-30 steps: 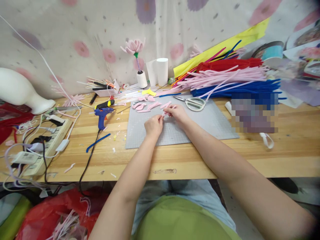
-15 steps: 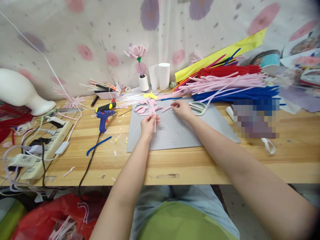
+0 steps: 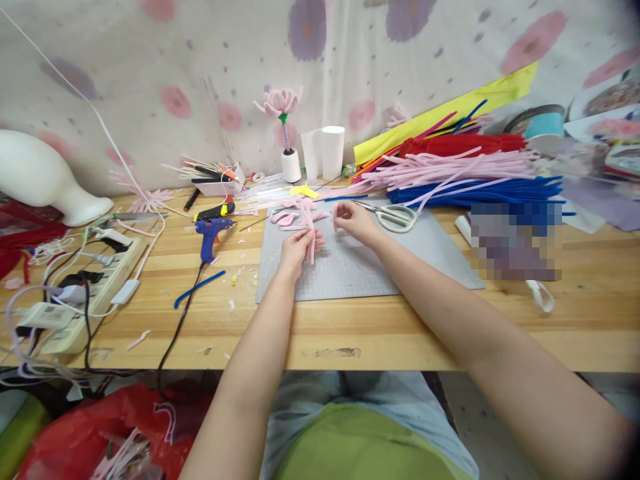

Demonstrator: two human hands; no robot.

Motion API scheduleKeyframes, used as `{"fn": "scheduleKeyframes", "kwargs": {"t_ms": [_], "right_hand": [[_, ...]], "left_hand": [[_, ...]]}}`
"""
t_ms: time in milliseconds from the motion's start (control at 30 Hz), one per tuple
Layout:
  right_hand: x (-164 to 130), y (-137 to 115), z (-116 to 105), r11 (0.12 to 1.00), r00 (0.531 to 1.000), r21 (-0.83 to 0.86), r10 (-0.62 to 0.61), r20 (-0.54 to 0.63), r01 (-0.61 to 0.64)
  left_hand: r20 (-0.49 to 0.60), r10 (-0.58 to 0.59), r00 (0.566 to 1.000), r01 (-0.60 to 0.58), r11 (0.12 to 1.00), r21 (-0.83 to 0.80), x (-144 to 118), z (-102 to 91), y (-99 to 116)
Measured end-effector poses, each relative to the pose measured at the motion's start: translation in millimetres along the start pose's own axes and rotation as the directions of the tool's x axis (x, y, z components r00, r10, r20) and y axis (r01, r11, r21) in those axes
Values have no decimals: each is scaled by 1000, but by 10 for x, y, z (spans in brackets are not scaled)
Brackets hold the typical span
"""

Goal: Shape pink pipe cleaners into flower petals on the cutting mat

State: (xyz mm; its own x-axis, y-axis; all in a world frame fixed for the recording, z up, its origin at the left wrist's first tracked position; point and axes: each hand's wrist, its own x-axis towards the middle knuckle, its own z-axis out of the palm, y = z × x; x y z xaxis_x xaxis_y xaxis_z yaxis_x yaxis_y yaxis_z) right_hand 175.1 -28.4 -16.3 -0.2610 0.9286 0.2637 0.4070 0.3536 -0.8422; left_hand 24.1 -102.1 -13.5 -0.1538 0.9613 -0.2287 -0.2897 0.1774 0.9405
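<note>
The left hand [image 3: 299, 245] is closed around a bunch of pink pipe cleaners [image 3: 309, 227], which stand up from the fist and fan out slightly above the grey cutting mat [image 3: 350, 267]. The right hand [image 3: 353, 219] hovers just beside it over the mat, fingers curled and pinching what seems to be a single pink piece [image 3: 334, 217]; it is too small to make out clearly. More bent pink pieces [image 3: 286, 217] lie on the far edge of the mat, just behind the left hand. A pair of scissors [image 3: 393, 216] rests on the mat close to the right hand. To the left, on the wooden table [image 3: 400, 333], lies a blue glue gun [image 3: 208, 233], and farther left a power strip [image 3: 85, 293] with tangled cords. Along the back right are piles of pink, blue and red pipe cleaners [image 3: 465, 175]. A finished pink flower [image 3: 280, 101] stands in a small white spool against the wall.
</note>
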Motion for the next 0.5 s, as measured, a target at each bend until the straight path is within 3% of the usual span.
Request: {"fn": "scheduleKeyframes", "kwargs": {"t_ms": [67, 167, 500], "right_hand": [[-114, -24, 38, 970, 995, 234, 38, 92, -58], [-263, -35, 97, 923, 976, 361, 60, 208, -133], [-409, -15, 184, 941, 972, 338, -53, 229, -28]], "left_hand": [[-17, 13, 1000, -12, 1000, 23, -3, 25, -13], [-21, 46, 999, -45, 996, 77, 1, 66, -59], [-20, 139, 990, -135, 982, 132, 9, 129, -164]]}}
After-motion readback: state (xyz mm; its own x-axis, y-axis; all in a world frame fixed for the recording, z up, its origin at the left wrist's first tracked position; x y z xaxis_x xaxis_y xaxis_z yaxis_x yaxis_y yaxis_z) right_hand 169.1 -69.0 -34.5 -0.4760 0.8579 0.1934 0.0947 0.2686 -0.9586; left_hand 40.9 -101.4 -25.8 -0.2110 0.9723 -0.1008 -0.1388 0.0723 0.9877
